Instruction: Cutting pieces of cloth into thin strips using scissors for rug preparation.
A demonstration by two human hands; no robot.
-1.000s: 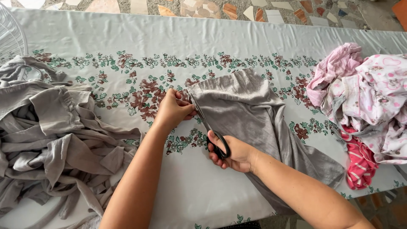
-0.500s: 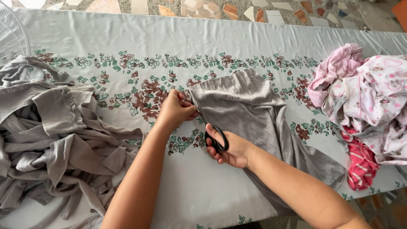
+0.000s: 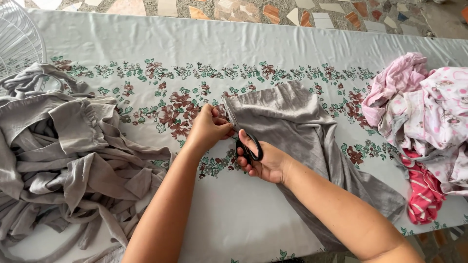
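Pinching the cut edge of the flat grey knit fabric piece [image 3: 297, 126] w/ your left hand [image 3: 208, 127], you've got thumb and fingers pressed together on the cloth right at its left edge, near the worktop centre. Your right hand [image 3: 263, 160] sits just beside it, toward the near edge, thumb and fingers threaded through the loops of the black-handled scissors [image 3: 248, 146]; grip is closed round the handles. Blades are mostly hidden between your hands, so can't tell if they're apart or together.

The grey piece lies spread on the pale floral-print tablecloth covering the worktop [image 3: 146, 44], running from the centre diagonally toward the near right corner, partly under your right forearm.

Left side of the worktop: a big crumpled heap of grey fabric strips and offcuts [image 3: 58, 156], well apart from your hands, reaching to the near left corner. Right edge: a pile of pink and white printed garments [image 3: 429, 112], w/ a red-and-white striped cloth [image 3: 424, 190] poking out at its near side, just beside the grey piece's far end.

Far left corner: part of a white wire fan guard [image 3: 17, 41]. Beyond the far edge, a mosaic stone floor [image 3: 273, 10].
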